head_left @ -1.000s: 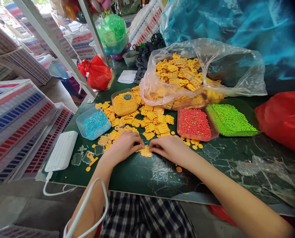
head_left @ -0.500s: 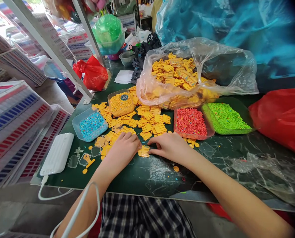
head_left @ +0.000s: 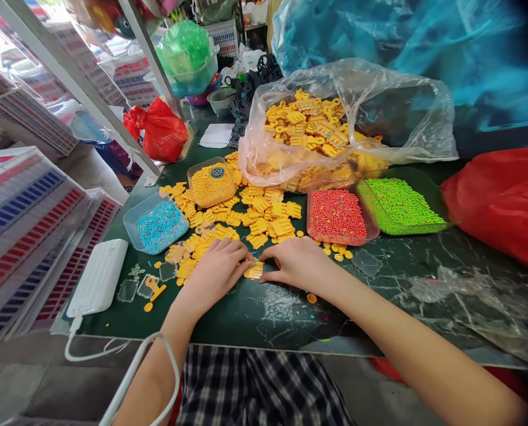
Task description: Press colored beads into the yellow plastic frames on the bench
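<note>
At the middle of the table a small yellow slotted plastic piece (head_left: 255,270) lies between my two hands, with a clear part on it. My left hand (head_left: 222,264) is closed, its thumb and fingertips meeting at the piece's upper left edge. From the other side, the thumb and forefinger of my right hand (head_left: 296,264) grip the right edge. Many like yellow pieces (head_left: 261,222) are heaped just beyond my hands. Loose yellow discs (head_left: 338,254) lie past my right hand. Clear covers and a yellow stand-like part (head_left: 158,289) are left of my left hand.
Trays of blue beads (head_left: 160,228), yellow beads (head_left: 208,184), red beads (head_left: 339,216) and green beads (head_left: 403,204) stand around the heap. Behind is a clear bag (head_left: 397,118) of yellow parts. A white power bank (head_left: 97,278) with a cable lies left; a red bag (head_left: 504,204) sits right.
The view has shifted slightly. My left thumb now reaches over the upper left of the yellow piece, and my right fingers have closed in on its right edge.
</note>
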`<state>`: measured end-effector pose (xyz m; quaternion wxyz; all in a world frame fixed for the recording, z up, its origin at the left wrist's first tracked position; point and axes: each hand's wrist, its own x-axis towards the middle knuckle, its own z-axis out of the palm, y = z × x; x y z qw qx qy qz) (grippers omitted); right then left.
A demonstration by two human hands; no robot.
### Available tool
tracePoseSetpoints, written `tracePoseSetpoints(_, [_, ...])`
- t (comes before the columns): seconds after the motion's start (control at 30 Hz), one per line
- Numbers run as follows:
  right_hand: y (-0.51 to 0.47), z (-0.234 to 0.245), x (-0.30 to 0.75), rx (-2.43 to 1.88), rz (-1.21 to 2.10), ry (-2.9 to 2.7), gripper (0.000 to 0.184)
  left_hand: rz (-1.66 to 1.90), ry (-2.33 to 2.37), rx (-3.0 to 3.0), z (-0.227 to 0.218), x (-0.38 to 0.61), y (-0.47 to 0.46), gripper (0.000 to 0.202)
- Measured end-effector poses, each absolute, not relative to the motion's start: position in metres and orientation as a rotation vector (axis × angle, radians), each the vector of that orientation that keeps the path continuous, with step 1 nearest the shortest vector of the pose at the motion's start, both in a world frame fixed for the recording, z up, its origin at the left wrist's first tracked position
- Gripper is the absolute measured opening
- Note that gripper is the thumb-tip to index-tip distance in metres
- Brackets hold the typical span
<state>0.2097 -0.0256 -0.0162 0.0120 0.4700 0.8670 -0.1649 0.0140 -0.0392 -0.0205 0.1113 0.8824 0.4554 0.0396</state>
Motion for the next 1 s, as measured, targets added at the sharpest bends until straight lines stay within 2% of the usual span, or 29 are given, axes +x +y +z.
tracePoseSetpoints(0.2, [-0.027, -0.018, 0.210, 1.456, -0.496, 2.729, 0.037, 0.088, 1.322, 2.583, -0.020, 0.021, -0.040, 0.036])
tracePoseSetpoints(0.43, [-0.025, -0.018, 0.211, 1.437, -0.578, 2.755, 0.035, 0.268, 1.321, 2.444, -0.004, 0.005, -0.023, 0.033])
tracePoseSetpoints(0.6, [-0.023, -0.017, 0.213, 1.373, -0.559, 2.819, 0.034, 0.580, 1.785, 2.370, 0.022, -0.024, 0.042, 0.034])
tracePoseSetpoints(0.7, [-0.025, -0.015, 0.213, 1.377, -0.491, 2.878, 0.045, 0.452, 2.117, 2.306, 0.026, -0.028, 0.083, 0.040])
tracePoseSetpoints(0.77, [-0.026, -0.013, 0.213, 1.393, -0.426, 2.943, 0.053, 0.502, 2.167, 2.336, 0.026, -0.016, 0.095, 0.039])
tracePoseSetpoints(0.83, [-0.027, -0.014, 0.212, 1.327, -0.352, 3.079, 0.056, 0.818, 2.026, 2.456, 0.025, 0.010, 0.092, 0.034])
tracePoseSetpoints(0.9, [-0.029, -0.017, 0.209, 1.134, -0.298, 3.274, 0.057, 1.099, 1.691, 2.602, 0.025, 0.047, 0.079, 0.030])
tracePoseSetpoints(0.93, [-0.030, -0.020, 0.207, 1.021, -0.280, 3.366, 0.058, 1.064, 1.498, 2.687, 0.025, 0.068, 0.072, 0.028])
tracePoseSetpoints(1.0, [-0.033, -0.026, 0.202, 0.802, -0.265, 3.514, 0.061, 0.721, 1.037, 2.851, 0.022, 0.111, 0.059, 0.027])
